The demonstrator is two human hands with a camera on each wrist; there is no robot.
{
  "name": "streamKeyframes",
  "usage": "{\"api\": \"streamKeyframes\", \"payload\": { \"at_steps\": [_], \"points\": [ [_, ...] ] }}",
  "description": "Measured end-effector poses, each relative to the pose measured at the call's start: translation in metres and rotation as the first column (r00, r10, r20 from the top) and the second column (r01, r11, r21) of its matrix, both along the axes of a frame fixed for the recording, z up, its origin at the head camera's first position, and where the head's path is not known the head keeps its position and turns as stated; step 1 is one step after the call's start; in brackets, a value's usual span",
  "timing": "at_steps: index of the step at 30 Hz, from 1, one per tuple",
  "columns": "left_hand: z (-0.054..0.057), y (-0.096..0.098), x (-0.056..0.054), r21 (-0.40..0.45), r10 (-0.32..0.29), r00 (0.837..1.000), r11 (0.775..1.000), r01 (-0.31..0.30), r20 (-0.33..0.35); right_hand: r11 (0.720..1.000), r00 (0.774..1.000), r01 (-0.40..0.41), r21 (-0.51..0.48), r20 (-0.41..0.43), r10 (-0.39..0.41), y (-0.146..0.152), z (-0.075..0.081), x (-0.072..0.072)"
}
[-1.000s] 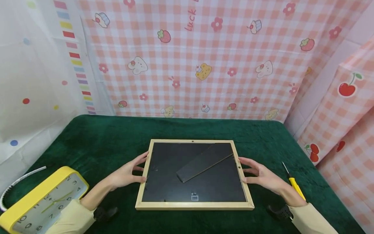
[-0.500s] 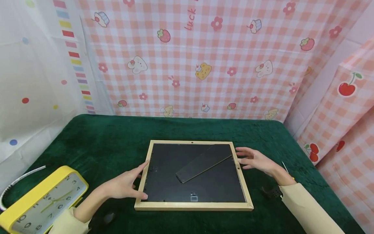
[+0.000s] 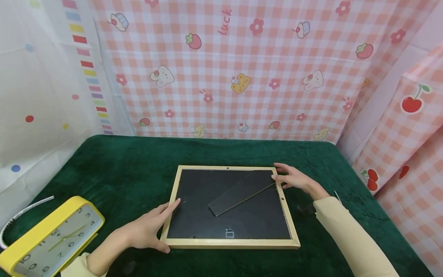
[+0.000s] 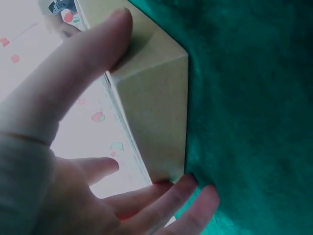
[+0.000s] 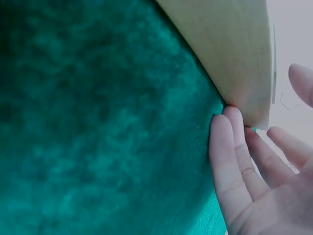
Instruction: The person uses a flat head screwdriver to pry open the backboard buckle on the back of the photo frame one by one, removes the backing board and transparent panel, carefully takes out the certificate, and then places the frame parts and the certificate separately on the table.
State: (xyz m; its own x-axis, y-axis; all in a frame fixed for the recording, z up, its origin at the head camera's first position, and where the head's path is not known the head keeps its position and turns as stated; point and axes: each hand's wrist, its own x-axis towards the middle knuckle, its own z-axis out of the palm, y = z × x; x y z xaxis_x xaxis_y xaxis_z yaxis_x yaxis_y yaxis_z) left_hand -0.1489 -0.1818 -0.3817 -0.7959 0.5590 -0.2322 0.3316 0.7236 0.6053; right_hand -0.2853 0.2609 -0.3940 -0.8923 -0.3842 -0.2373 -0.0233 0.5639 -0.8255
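Observation:
A picture frame [image 3: 230, 243] with pale wood edges lies back side up on the green cloth. Its black backing [image 3: 194, 215] carries a slanted easel leg [image 3: 238, 196] and a small metal hanger [image 3: 229, 233]. My left hand [image 3: 143, 229] spans the near left corner, index fingertip over the backing. In the left wrist view the thumb [image 4: 115, 41] lies against the wood, while other fingertips meet its side face. My right hand [image 3: 294, 179] is at the far right corner. The right wrist view shows nearly straight fingers [image 5: 232, 132] touching the frame's side.
A yellow clock [image 3: 52, 238] with a numbered dial lies at the left, beside a white cable [image 3: 25, 213]. A thin metal shaft [image 3: 337, 197] pokes out behind my right sleeve [image 3: 349, 231]. Pink checked curtain [image 3: 221, 77] hangs behind the table.
My left hand has slid toward me along the frame's left edge to the near corner. The right hand has slid away to the far corner. The frame stays almost in place.

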Motion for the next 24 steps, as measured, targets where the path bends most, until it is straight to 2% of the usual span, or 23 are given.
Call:
{"api": "streamKeyframes", "payload": {
  "at_steps": [9, 12, 18, 24],
  "points": [
    [-0.002, -0.003, -0.001, -0.001, -0.023, 0.997, 1.000, 0.023, -0.069, 0.999, 1.000, 0.006, 0.051, 0.007, -0.006, -0.004, -0.001, -0.004],
    [-0.002, -0.004, -0.003, 0.002, -0.012, 0.995, 1.000, 0.012, -0.095, 0.998, 1.000, 0.025, 0.052, 0.003, -0.025, -0.002, -0.002, -0.004],
    [-0.004, -0.006, -0.013, -0.009, 0.066, 0.987, 0.998, -0.067, -0.145, 0.997, 0.998, 0.064, 0.042, -0.011, -0.064, 0.005, -0.003, -0.001],
    [-0.004, -0.012, -0.027, -0.007, 0.078, 0.981, 0.997, -0.080, -0.175, 0.995, 0.996, 0.087, 0.045, -0.032, -0.086, 0.013, -0.002, 0.004]
  ]
}}
